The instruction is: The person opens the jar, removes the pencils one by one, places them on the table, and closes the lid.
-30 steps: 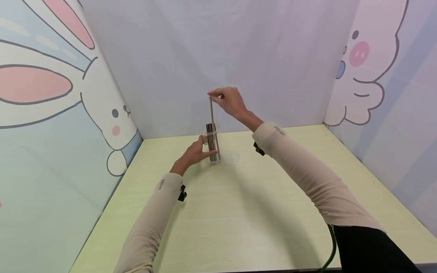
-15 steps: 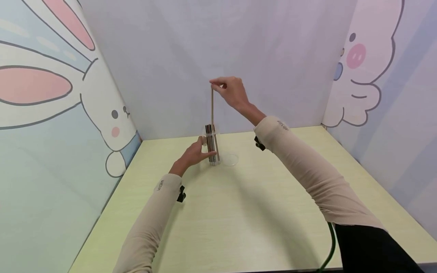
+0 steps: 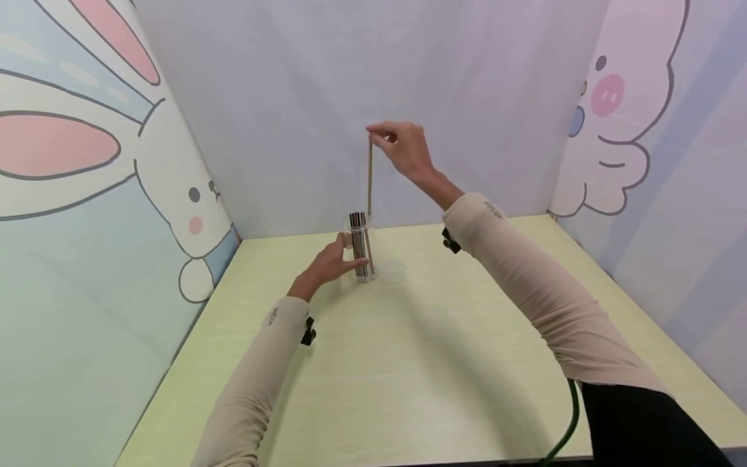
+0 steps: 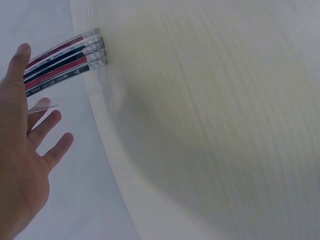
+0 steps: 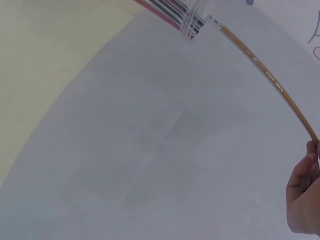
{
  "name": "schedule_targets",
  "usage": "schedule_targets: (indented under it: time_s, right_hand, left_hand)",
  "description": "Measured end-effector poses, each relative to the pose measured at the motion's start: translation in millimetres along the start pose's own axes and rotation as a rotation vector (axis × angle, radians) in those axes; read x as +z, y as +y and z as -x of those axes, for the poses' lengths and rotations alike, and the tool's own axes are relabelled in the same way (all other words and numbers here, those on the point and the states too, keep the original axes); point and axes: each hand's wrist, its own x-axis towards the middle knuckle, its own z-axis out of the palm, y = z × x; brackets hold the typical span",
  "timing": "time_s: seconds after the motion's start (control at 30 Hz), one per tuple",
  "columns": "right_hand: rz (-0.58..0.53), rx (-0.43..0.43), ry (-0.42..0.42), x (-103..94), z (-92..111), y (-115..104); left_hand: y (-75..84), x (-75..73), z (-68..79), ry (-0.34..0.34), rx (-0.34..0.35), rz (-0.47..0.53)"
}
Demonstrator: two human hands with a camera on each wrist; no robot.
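In the head view my left hand [image 3: 329, 263] grips a clear, tube-shaped pencil container [image 3: 363, 277], standing upright near the table's back. Several dark and red pencils [image 3: 357, 222] stand inside it; in the left wrist view their metal-banded ends [image 4: 95, 50] point toward the base. Above, my right hand [image 3: 407, 150] pinches the top of a tan pencil [image 3: 370, 175], which hangs nearly vertical. Its lower end, with a silvery band [image 5: 215, 22] in the right wrist view, is at the container's mouth; whether it is just inside or above the rim, I cannot tell.
A clear round lid [image 3: 393, 272] lies on the pale wooden table [image 3: 373, 376], just right of the container. Cartoon-printed walls close in the left and right sides, and a plain pale wall [image 3: 280, 130] stands behind. A green cable [image 3: 569, 428] hangs by the right sleeve.
My right hand has moved up and a little right, drawing the tan pencil upward out of the container. My left hand stays on the container.
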Motion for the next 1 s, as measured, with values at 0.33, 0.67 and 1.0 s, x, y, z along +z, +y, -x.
schedule_targets:
  time_s: [0.33,0.67,1.0]
  right_hand:
    - [0.023,0.024,-0.031,-3.3,5,6]
    - [0.034,0.058,-0.058,-6.2,25,30]
    - [0.033,0.11,-0.113,-0.1,55,62]
  left_hand:
    - [-0.7,-0.6,1.4,0.005,-0.009,-0.003]
    - [1.5,1.1,-0.9,0.0,-0.013,-0.016]
    - [3.0,3.1,-3.5,-0.001,-0.019,-0.028]
